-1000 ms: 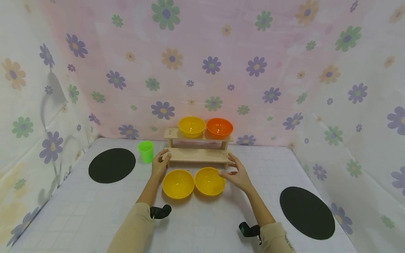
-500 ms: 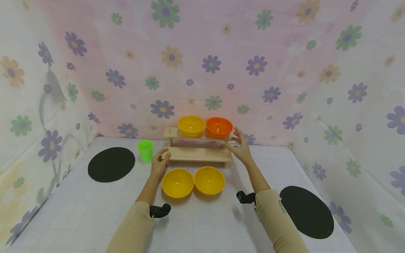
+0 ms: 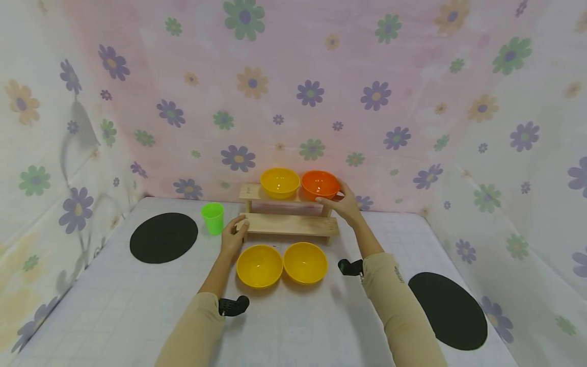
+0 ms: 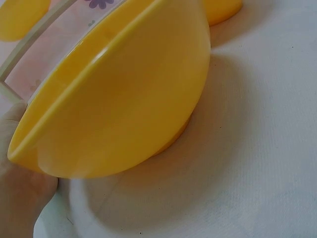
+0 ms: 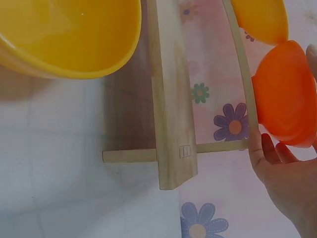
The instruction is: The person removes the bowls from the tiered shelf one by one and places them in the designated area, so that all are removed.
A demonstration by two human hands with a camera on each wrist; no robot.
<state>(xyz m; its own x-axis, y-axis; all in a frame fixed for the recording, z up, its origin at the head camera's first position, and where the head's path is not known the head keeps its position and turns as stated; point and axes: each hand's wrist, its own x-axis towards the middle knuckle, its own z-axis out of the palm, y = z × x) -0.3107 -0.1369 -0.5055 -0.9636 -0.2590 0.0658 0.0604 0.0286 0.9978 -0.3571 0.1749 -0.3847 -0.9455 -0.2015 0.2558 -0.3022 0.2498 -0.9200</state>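
Note:
An orange bowl (image 3: 320,184) sits on the upper shelf of a two-tier wooden rack (image 3: 289,224), beside a yellow bowl (image 3: 280,183). My right hand (image 3: 344,204) holds the orange bowl from its right side, thumb in front and fingers along the side. In the right wrist view, fingers (image 5: 270,153) lie near the bowl's base and the shelf end. At the left end of the lower shelf my left hand (image 3: 233,238) grips the rack. Two more yellow bowls, one left (image 3: 259,266) and one right (image 3: 305,263), stand side by side on the table before the rack.
A green cup (image 3: 213,218) stands left of the rack, close to my left hand. Round black mats lie at the left (image 3: 163,238) and right (image 3: 448,311) of the table. A flower-printed cloth (image 3: 293,102) rises right behind the rack.
My right hand has left the right end of the lower shelf, moved up and back, and taken hold of the orange bowl. The left hand stays at the rack.

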